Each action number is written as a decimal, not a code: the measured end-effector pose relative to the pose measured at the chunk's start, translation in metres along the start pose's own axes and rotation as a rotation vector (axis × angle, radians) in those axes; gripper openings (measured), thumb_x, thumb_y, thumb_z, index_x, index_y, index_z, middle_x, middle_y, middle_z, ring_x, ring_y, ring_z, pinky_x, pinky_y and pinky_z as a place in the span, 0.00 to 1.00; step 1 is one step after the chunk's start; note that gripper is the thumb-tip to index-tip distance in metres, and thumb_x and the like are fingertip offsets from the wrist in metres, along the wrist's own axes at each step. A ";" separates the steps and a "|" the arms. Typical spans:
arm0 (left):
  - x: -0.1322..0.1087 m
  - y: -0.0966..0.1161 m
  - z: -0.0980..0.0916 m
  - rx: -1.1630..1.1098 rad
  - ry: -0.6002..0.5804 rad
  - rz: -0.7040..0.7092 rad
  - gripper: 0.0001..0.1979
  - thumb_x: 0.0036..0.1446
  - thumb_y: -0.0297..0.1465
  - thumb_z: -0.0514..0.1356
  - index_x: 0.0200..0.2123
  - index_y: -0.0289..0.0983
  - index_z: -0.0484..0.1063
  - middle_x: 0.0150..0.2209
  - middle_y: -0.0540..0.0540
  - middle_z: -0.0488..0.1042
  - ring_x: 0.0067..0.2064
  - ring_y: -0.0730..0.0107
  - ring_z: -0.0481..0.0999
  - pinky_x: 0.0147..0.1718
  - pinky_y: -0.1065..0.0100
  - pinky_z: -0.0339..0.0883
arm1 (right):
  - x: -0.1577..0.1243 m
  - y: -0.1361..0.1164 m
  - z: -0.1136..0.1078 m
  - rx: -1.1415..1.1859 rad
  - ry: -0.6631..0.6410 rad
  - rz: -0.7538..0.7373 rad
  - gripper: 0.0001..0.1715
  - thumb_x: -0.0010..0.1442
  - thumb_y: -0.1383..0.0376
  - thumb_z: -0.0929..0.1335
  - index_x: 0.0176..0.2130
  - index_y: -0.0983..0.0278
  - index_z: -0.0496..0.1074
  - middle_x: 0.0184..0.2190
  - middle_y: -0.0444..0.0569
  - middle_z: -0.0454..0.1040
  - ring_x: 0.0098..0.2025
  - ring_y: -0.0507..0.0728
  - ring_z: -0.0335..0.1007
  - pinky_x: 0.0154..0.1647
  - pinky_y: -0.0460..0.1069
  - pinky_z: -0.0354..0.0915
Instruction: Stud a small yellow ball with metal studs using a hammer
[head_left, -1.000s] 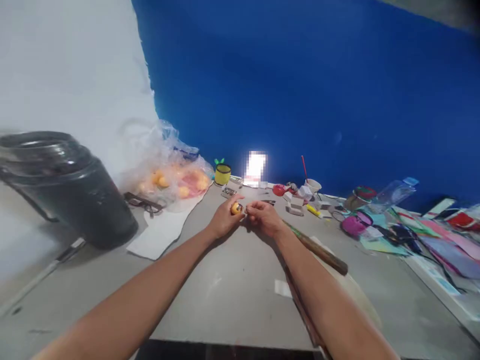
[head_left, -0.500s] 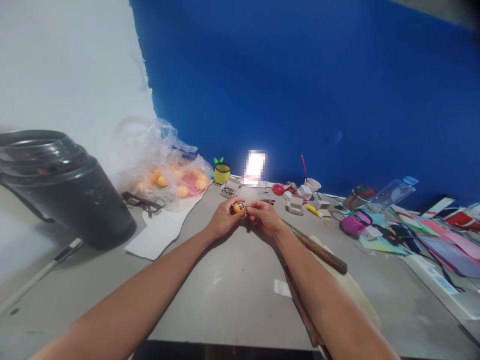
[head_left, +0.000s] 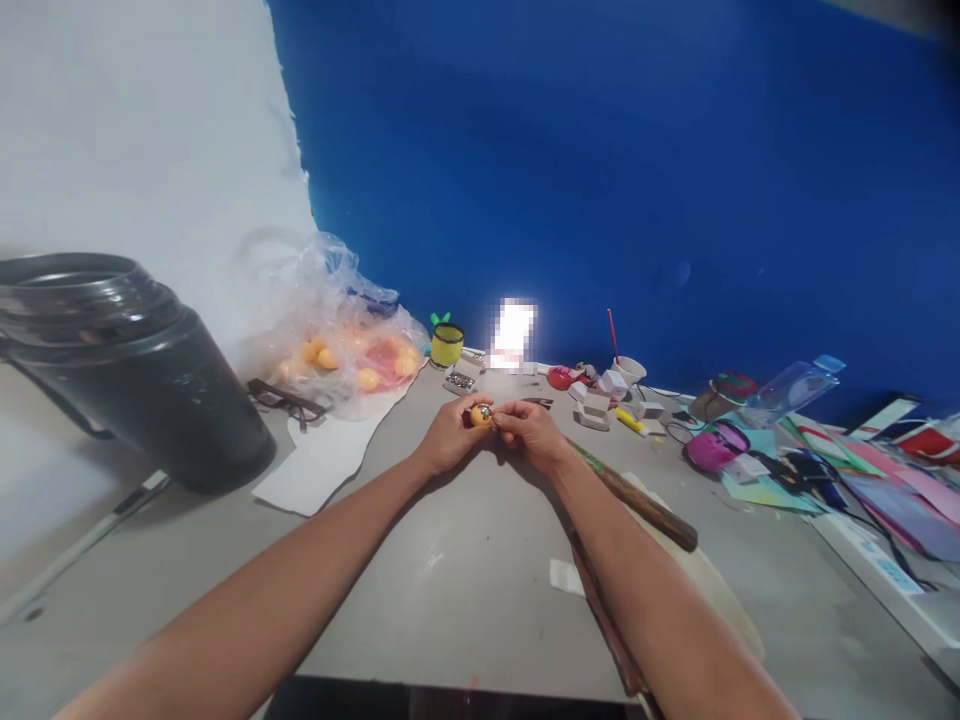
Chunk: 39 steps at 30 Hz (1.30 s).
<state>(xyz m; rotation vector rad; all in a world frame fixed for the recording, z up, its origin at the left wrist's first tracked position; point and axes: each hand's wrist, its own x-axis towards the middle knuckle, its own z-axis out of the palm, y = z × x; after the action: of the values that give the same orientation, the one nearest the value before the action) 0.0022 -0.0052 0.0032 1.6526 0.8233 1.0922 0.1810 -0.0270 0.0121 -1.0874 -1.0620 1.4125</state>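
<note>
A small orange ball (head_left: pixel 478 416) with dark, shiny bits on its face is held over the middle of the grey table. My left hand (head_left: pixel 448 438) is closed around its left side. My right hand (head_left: pixel 529 434) is pinched at the ball's right edge; anything between those fingertips is too small to make out. Just beyond my hands, a small open box of shiny pieces (head_left: pixel 460 383) lies on the table. A stick with a brown wooden end (head_left: pixel 660 518) runs beside my right forearm, partly hidden by it.
A large dark flask (head_left: pixel 150 370) stands at the left, near glasses (head_left: pixel 289 400) and a plastic bag (head_left: pixel 330 330) of orange balls. At the back are a yellow-green cup (head_left: pixel 447 345) and a glowing blurred screen (head_left: pixel 514 335). Coloured paper (head_left: pixel 900 500) and a power strip (head_left: pixel 874 555) lie right.
The view has shifted very slightly. Both hands stay at the ball, which appears turned a little, with its dark bits facing more to the right.
</note>
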 end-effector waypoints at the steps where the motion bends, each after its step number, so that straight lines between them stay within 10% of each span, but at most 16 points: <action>1: 0.000 -0.001 0.000 -0.006 -0.004 0.001 0.23 0.49 0.36 0.69 0.48 0.34 0.77 0.38 0.46 0.79 0.38 0.64 0.76 0.37 0.67 0.71 | 0.000 0.000 0.000 0.001 0.006 -0.003 0.19 0.41 0.58 0.82 0.30 0.66 0.79 0.20 0.44 0.74 0.18 0.46 0.60 0.17 0.41 0.53; 39: 0.000 0.001 -0.002 0.115 0.021 0.030 0.17 0.47 0.35 0.67 0.41 0.34 0.78 0.36 0.47 0.78 0.36 0.66 0.74 0.36 0.68 0.68 | -0.007 -0.008 0.016 -0.211 0.062 -0.132 0.14 0.44 0.58 0.77 0.27 0.64 0.75 0.17 0.42 0.72 0.15 0.47 0.60 0.15 0.43 0.55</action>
<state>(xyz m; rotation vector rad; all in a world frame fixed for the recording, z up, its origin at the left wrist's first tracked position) 0.0003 -0.0052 0.0048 1.7562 0.8924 1.1022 0.1673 -0.0341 0.0235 -1.1807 -1.2360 1.1745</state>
